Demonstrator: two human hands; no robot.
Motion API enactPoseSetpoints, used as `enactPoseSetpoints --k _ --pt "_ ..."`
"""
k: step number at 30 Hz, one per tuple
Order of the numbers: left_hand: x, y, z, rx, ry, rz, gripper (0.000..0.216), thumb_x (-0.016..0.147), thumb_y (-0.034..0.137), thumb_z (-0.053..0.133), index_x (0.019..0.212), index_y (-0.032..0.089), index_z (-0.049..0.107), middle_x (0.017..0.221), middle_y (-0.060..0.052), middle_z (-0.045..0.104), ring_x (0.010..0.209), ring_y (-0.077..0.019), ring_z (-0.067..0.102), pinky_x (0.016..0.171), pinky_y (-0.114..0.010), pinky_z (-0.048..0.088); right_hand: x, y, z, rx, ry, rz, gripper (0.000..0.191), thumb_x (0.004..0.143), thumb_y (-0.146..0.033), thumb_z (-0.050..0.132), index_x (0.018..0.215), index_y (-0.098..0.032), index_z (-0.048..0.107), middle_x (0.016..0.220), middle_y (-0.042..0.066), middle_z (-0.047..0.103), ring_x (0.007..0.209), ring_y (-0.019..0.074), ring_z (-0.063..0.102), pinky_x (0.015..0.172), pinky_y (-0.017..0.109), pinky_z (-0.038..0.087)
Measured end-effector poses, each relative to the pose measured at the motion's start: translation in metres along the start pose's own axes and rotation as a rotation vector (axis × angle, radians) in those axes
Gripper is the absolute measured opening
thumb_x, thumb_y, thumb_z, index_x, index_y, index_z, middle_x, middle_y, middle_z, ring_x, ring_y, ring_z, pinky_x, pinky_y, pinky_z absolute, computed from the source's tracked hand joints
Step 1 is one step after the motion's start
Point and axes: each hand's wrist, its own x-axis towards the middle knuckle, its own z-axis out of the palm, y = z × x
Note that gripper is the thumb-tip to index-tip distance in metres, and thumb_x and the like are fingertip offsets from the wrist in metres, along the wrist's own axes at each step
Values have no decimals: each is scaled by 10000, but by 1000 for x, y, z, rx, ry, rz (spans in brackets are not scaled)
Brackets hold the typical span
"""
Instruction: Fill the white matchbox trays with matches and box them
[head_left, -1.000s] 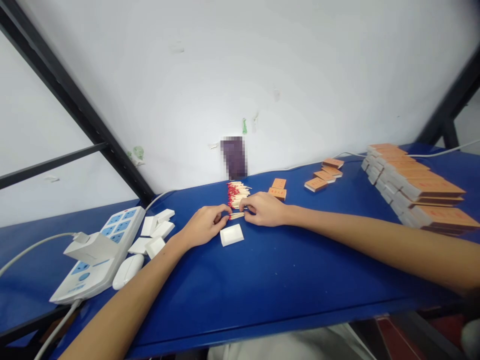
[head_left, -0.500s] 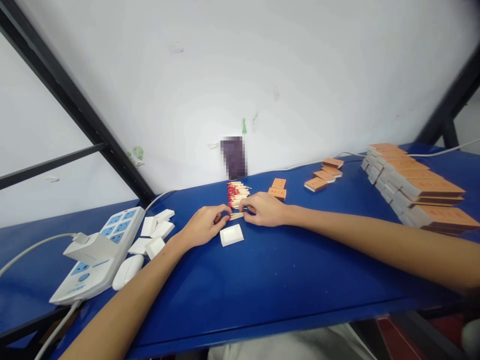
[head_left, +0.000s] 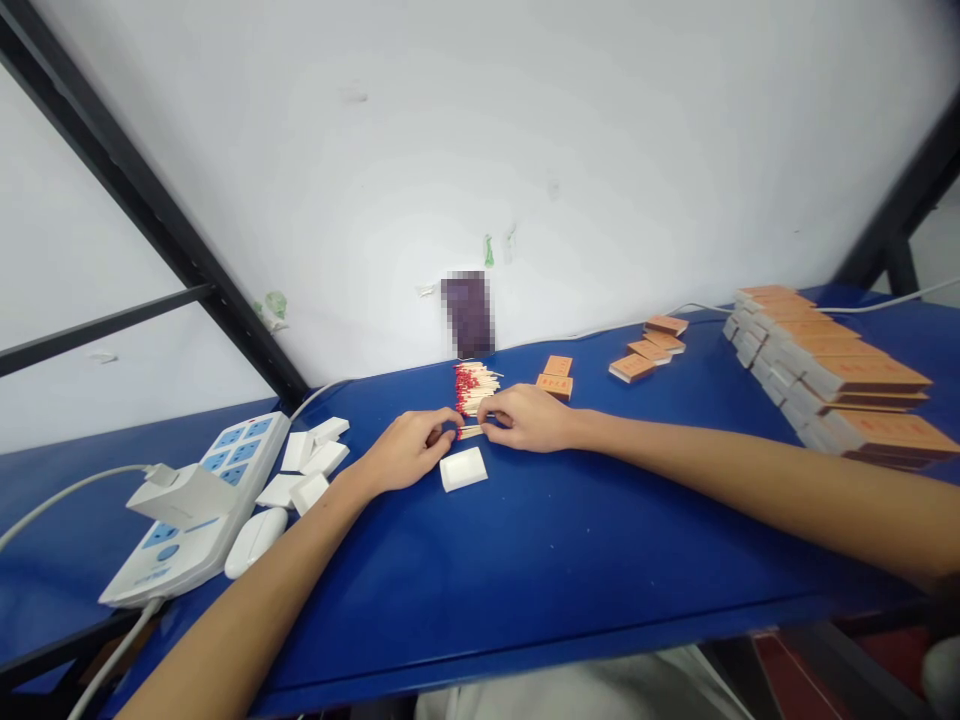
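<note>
A few matches (head_left: 469, 432) lie crosswise between my two hands, their red heads to the left. My left hand (head_left: 412, 447) has thumb and fingers curled at the head ends. At the plain wooden ends, the fingers of my right hand (head_left: 523, 418) close in from the other side. Just beyond is a pile of red-headed matches (head_left: 475, 388), its near edge partly covered by my right fingers. A white matchbox tray (head_left: 463, 469) sits on the blue table in front of my hands, with its hollow side up.
White trays (head_left: 324, 461), a white earphone case (head_left: 256, 543) and a power strip (head_left: 217, 500) with a plugged-in charger are at left. Orange matchboxes (head_left: 555, 386) lie behind my right hand, more matchboxes (head_left: 648, 350) farther right. Stacked matchboxes (head_left: 847, 370) stand far right.
My right fingers have shifted slightly left along the matches, closer to my left hand. The tray and the match pile stay put.
</note>
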Motion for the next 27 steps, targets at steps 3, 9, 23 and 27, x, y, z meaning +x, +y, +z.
enactPoseSetpoints --k 3,9,23,27 --pt "0 0 -1 -19 -18 0 244 929 273 444 1096 210 610 609 51 493 537 -108 427 561 -229 305 0 1 0 3 4 -6 183 863 -268 516 883 -180 676 685 -4 612 586 106 467 575 249 231" --pt "-1 2 -1 -34 -7 -3 252 903 263 453 1082 193 616 574 58 452 522 -104 409 552 -224 302 0 2 2 4 7 -19 195 876 -271 509 901 -180 679 706 1 624 603 109 479 585 249 240" --pt "-2 2 -5 -53 -23 12 343 822 144 406 1076 197 631 636 50 475 546 -99 380 567 -225 303 -1 2 2 6 9 -47 198 887 -257 478 839 -173 651 696 -1 619 599 104 470 594 244 250" --pt "-3 1 -7 -72 -51 16 380 789 123 416 1102 199 617 629 56 452 551 -101 382 570 -226 306 -1 1 0 16 7 -45 194 883 -248 480 836 -168 651 679 -5 606 583 100 450 584 245 241"
